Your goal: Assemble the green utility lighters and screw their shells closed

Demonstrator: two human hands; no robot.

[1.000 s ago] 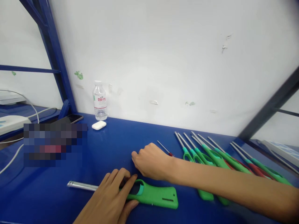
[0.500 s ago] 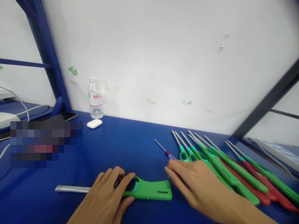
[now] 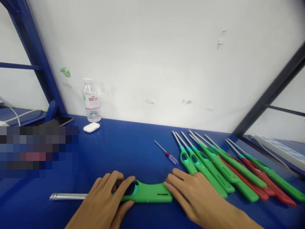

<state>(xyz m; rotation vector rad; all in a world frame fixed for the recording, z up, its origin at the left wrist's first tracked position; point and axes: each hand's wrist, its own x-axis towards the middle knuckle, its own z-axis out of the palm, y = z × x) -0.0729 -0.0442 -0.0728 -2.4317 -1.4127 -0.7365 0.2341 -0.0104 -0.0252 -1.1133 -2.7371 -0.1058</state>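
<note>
A green gas lighter [image 3: 154, 192] with a long silver barrel lies flat on the blue table, its barrel pointing left. My left hand [image 3: 105, 194] is closed round it near the trigger opening, thumb on the near side and fingers on the far side. At the handle's right end, my right hand [image 3: 188, 194] has its fingers bent together with the tips touching the green plastic. Just beyond the right hand lies a small screwdriver [image 3: 172, 158] with a clear purple handle. Several more green and red lighters [image 3: 228, 171] lie side by side to the right.
Against the white wall stands a water bottle [image 3: 91, 101], with a white case [image 3: 91, 127] in front of it. A phone [image 3: 63, 121] lies at the far left by a blurred patch. Blue frame posts [image 3: 39, 57] and cables [image 3: 17, 117] border the left.
My right hand has come away from the screwdriver and moved left onto the lighter's handle end. The left hand keeps its hold. The whole view has shifted slightly.
</note>
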